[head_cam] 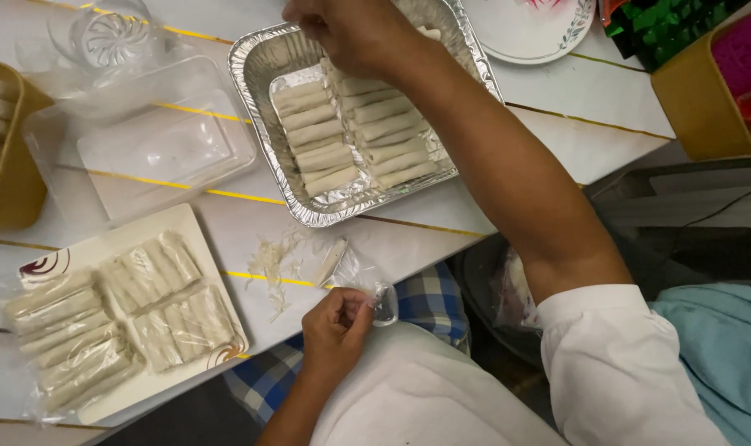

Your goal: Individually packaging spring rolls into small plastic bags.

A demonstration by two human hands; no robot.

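The right hand point(350, 33) was reached over the far end of the foil tray point(255, 58), fingers curled together on a roll at the top of the right row; which roll exactly was pinched could not be told, the hand covering it. Two rows of rolls point(317, 136) were laid side by side in the tray on a clear sheet, each roll touching the next. The left hand point(336, 330) was held near the surface point(408, 235) edge, fingertips pinched on a crumpled clear wrapper point(367, 285) that was resting partly on the surface. Loose shreds point(272, 268) were scattered just beside the wrapper. A plate point(202, 227) with wrapped packs of rolls point(103, 322) was set to the left, and an empty clear lid point(144, 153) was lying between plate and tray. A glass point(103, 37) was seen at the far left corner, a patterned plate point(528, 29) beyond the tray. Judged from this: the roll should be set down parallel to its row, snug against the last one, without the neighbours being pushed askew. A light pinch is advised, as the rolls look soft and easily crushed. The wrapper is best kept clear of the tray so no film gets mixed in with the rolls.
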